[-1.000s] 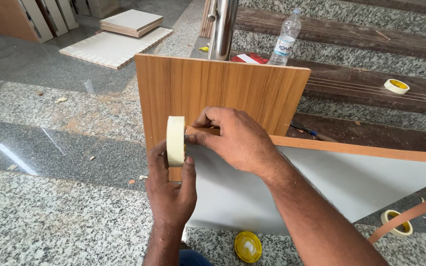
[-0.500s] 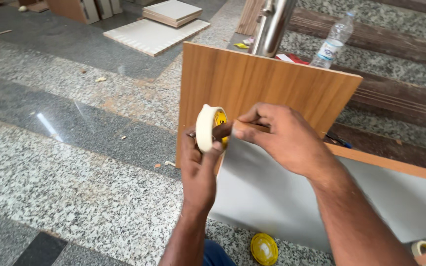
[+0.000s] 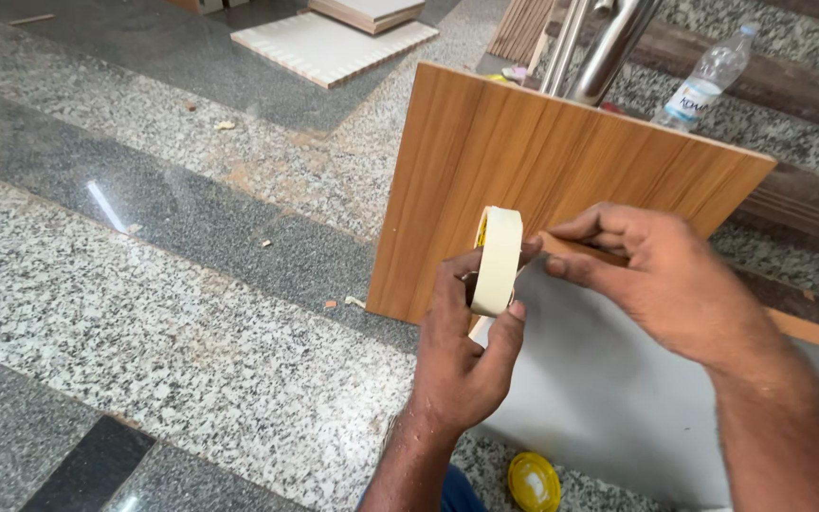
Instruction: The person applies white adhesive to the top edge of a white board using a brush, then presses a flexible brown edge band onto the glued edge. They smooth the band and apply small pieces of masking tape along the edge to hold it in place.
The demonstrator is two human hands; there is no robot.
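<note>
My left hand grips a cream roll of masking tape upright, thumb and fingers around its rim. The roll sits against the corner where an upright wood-grain panel meets a white-faced board with a wooden edge. My right hand rests on that top edge beside the roll, fingertips pinching at the tape's free end. Whether tape is stuck to the edge is hidden by the fingers.
A yellow round lid lies on the granite floor near my arm. A steel railing post and a clear plastic bottle stand behind the panel on the steps. Flat boards lie at the back.
The view has swung left and closer. Both hands stay at the panel corner with the tape roll; the right hand's fingers have shifted slightly along the edge.
</note>
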